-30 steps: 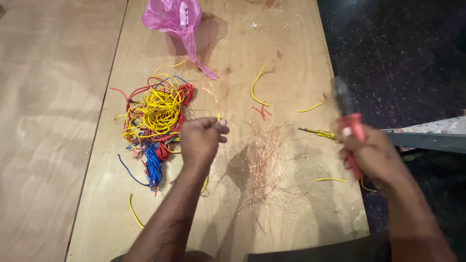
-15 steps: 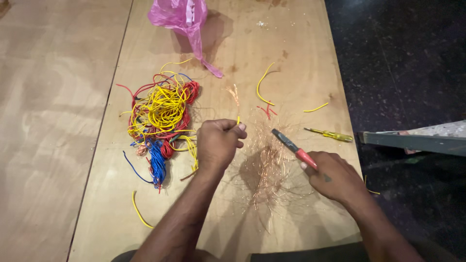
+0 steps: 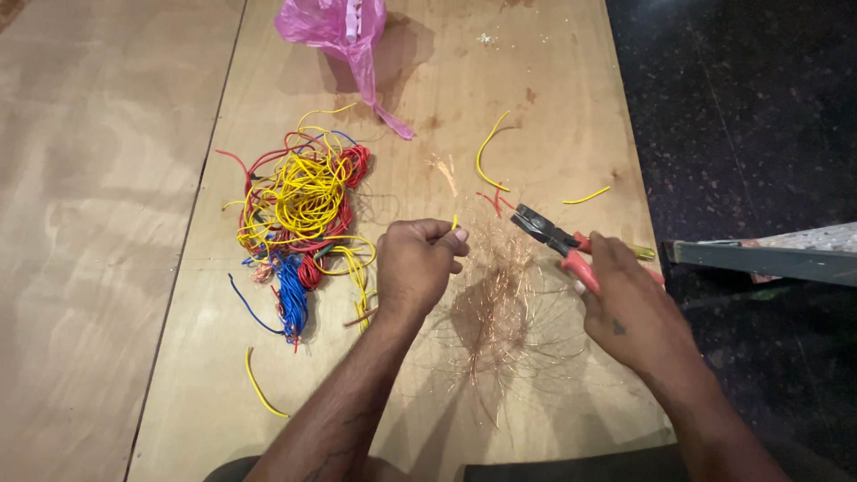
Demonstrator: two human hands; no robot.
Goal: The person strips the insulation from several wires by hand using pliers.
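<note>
My left hand (image 3: 415, 268) pinches a short yellow wire (image 3: 454, 221) between thumb and fingers, its tip pointing up. My right hand (image 3: 625, 299) grips red-handled pliers (image 3: 546, 231) whose dark jaws point left toward that wire, a short gap apart. Between and below both hands lies a spread of bare copper strands (image 3: 500, 303) on the plywood table (image 3: 553, 107). A tangled heap of yellow, red and blue wires (image 3: 299, 210) sits just left of my left hand.
A crumpled pink plastic bag (image 3: 344, 31) lies at the far edge. Loose yellow wire offcuts (image 3: 489, 156) and red bits (image 3: 494, 201) are scattered near the pliers. A yellow-handled tool (image 3: 641, 253) peeks from behind my right hand. Dark floor and a metal ladder piece (image 3: 768, 259) are at right.
My right hand came in from the table's right edge with the pliers, bringing the jaws toward the wire. My left hand shifted right from the wire heap, holding the yellow wire.
</note>
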